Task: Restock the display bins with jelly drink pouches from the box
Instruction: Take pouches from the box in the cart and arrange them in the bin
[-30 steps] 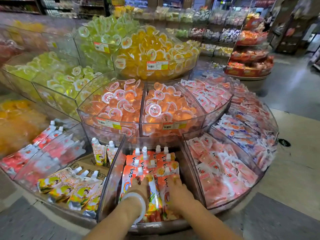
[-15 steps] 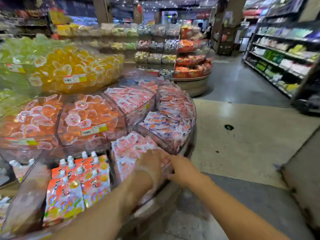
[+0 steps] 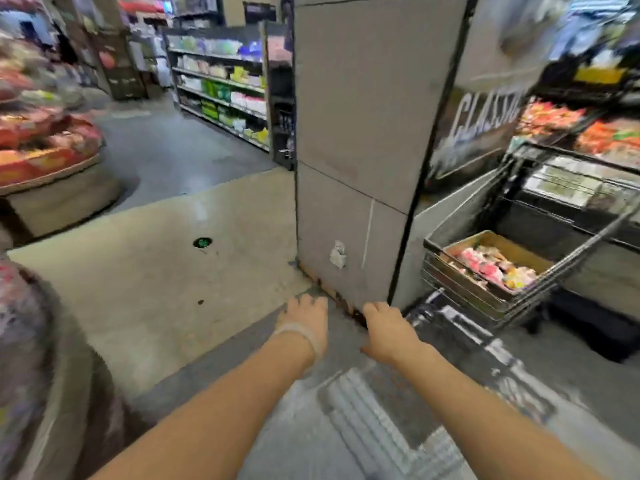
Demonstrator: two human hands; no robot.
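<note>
Head view puts the cardboard box (image 3: 519, 252) of jelly drink pouches (image 3: 491, 266) at the right of the frame, sitting in a wire cart (image 3: 460, 285) beside a grey pillar (image 3: 360, 133). Low in the centre, the left hand (image 3: 306, 320) and right hand (image 3: 388, 332) reach forward over the floor, fingers loosely curled, holding nothing.

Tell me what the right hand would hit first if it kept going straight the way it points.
Probably the rusted foot of the grey pillar, just beyond the right hand. Depth is unclear; the cart with the box lies off to the right.
</note>
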